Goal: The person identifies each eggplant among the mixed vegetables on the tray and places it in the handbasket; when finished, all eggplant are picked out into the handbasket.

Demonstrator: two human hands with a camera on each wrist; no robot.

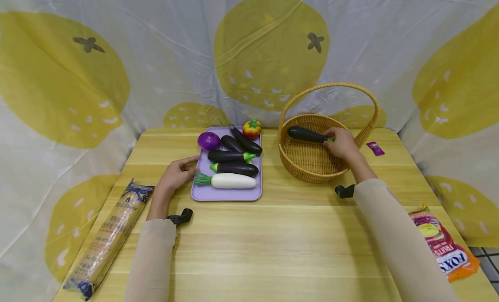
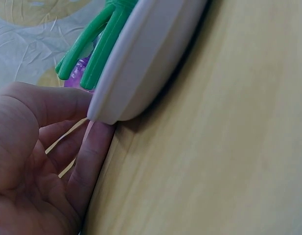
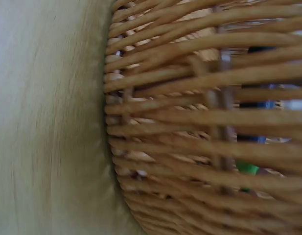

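Note:
In the head view my right hand (image 1: 341,143) pinches the stem end of a dark eggplant (image 1: 306,134) inside the wicker basket (image 1: 312,177). The right wrist view shows the basket's woven side (image 3: 190,117), which hides that hand. My left hand (image 1: 178,176) is at the left edge of the lilac tray (image 1: 226,197); in the left wrist view its thumb and a finger grip the tray rim (image 2: 126,73). On the tray lie a white radish (image 1: 234,181), several eggplants (image 1: 235,169), a purple vegetable (image 1: 209,141) and a red-yellow one (image 1: 251,129).
A long pasta-like packet (image 1: 111,237) lies at the table's left edge. At the right are a small purple packet (image 1: 375,148) and a red Fox's bag (image 1: 442,243). The basket's tall handle (image 1: 331,85) arches above it, near the patterned cloth (image 1: 175,55) behind.

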